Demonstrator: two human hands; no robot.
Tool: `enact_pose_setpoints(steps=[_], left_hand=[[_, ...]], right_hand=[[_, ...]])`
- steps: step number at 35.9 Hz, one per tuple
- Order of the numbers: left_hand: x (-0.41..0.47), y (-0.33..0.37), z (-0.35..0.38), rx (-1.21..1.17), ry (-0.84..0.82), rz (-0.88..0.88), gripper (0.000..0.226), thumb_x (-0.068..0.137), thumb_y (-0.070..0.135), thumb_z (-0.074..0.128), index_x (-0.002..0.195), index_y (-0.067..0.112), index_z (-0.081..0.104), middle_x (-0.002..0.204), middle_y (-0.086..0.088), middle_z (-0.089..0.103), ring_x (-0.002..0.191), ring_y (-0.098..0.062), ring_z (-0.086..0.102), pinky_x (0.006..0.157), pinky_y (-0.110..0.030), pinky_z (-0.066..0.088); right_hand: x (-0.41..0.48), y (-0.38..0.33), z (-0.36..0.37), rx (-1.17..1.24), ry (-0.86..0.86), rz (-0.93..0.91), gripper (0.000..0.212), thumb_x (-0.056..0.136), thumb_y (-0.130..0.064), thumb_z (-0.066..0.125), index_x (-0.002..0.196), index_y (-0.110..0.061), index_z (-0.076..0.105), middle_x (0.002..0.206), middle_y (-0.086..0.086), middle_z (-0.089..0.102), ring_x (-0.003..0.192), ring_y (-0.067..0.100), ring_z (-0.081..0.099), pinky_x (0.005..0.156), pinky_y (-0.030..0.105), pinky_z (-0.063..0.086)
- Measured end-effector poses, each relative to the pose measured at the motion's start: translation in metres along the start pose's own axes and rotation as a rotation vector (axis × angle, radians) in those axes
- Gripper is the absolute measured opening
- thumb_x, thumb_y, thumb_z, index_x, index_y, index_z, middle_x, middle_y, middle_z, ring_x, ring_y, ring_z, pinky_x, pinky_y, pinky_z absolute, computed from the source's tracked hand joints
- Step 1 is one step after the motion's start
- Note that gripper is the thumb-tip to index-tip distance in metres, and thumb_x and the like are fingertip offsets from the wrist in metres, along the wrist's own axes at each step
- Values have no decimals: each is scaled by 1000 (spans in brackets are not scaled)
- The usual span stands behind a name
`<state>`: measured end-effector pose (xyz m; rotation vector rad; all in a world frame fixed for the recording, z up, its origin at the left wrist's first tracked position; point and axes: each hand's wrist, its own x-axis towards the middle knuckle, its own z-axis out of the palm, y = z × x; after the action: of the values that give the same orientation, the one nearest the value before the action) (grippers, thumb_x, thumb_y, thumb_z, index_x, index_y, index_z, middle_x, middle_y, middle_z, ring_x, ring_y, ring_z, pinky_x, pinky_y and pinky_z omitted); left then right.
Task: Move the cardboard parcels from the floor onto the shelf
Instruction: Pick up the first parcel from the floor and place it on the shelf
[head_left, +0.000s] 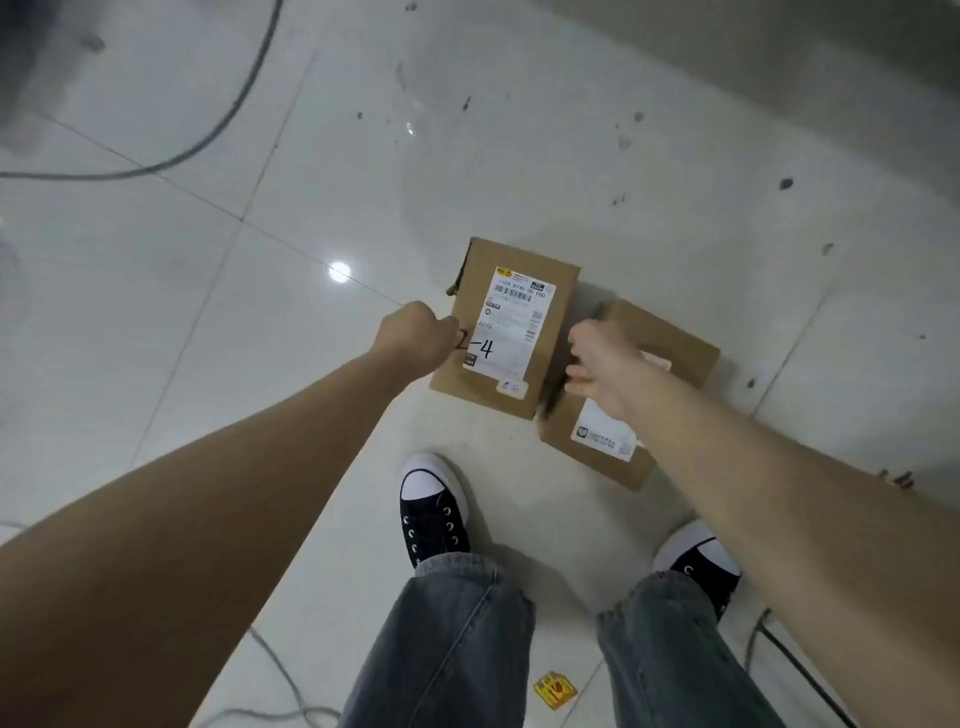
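Note:
Two brown cardboard parcels lie side by side on the white tiled floor in front of my feet. The left parcel (511, 327) bears a white shipping label and the handwritten mark "2-4". My left hand (413, 335) is closed on its left edge. The right parcel (670, 343) sits lower and to the right, and my right arm covers part of its label. My right hand (605, 364) hovers over it, slightly blurred, with fingers spread toward the left parcel's right edge. I cannot tell whether they touch it. No shelf is in view.
My two dark sneakers (434, 506) and jeans stand just behind the parcels. A grey cable (228, 114) curves across the floor at upper left, and more cables (795, 660) run at the lower corners. A small yellow wrapper (554, 689) lies between my legs. A grey wall base (779, 67) runs along the upper right.

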<state>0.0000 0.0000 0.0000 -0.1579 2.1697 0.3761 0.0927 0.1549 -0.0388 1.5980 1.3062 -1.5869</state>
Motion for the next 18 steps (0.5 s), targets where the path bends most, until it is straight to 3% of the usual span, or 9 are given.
enact_pose_setpoints(steps=[2, 4, 6, 8, 10, 13, 18], left_hand=[[7, 1, 9, -24, -10, -13, 28, 92, 21, 41, 68, 7, 40, 67, -4, 39, 61, -20, 37, 48, -27, 24], [19, -2, 17, -75, -58, -42, 27, 94, 29, 43, 95, 3, 53, 87, -7, 54, 77, -22, 48, 53, -27, 31], [29, -4, 26, -144, -76, -81, 43, 93, 34, 42, 123, 3, 50, 115, -11, 59, 100, -26, 55, 67, -29, 38], [39, -8, 34, -204, -72, -112, 52, 93, 33, 39, 136, 5, 43, 130, -14, 55, 113, -30, 53, 78, -33, 39], [45, -8, 37, -254, -75, -135, 57, 92, 33, 36, 143, 7, 37, 137, -16, 52, 121, -33, 51, 89, -37, 43], [47, -7, 40, -287, -90, -153, 61, 92, 36, 33, 147, 9, 32, 142, -16, 49, 128, -35, 47, 105, -45, 41], [50, -4, 43, -271, -121, -131, 56, 92, 35, 28, 141, 12, 39, 135, -14, 56, 124, -35, 52, 102, -46, 42]], right_hand=[[8, 2, 3, 32, 14, 15, 47, 96, -14, 41, 143, -9, 38, 143, 8, 45, 119, 31, 49, 86, 40, 46], [16, 5, 8, 52, -3, 28, 42, 96, -17, 42, 137, -11, 44, 129, 7, 51, 107, 28, 49, 84, 38, 44], [24, 8, 11, 69, -19, 30, 35, 95, -19, 42, 128, -13, 50, 111, 3, 52, 99, 26, 47, 80, 38, 42], [27, 8, 14, 83, -36, 26, 27, 94, -20, 42, 118, -15, 55, 98, 0, 53, 95, 26, 46, 80, 39, 41], [30, 8, 16, 93, -48, 25, 24, 94, -20, 41, 110, -16, 58, 89, -3, 54, 91, 25, 47, 81, 41, 40], [33, 11, 21, 113, -56, 32, 25, 93, -19, 40, 107, -17, 61, 92, 0, 60, 92, 27, 51, 82, 45, 39], [35, 11, 27, 155, -63, 62, 18, 91, -15, 41, 82, -21, 55, 85, 1, 59, 89, 30, 51, 84, 48, 38]])
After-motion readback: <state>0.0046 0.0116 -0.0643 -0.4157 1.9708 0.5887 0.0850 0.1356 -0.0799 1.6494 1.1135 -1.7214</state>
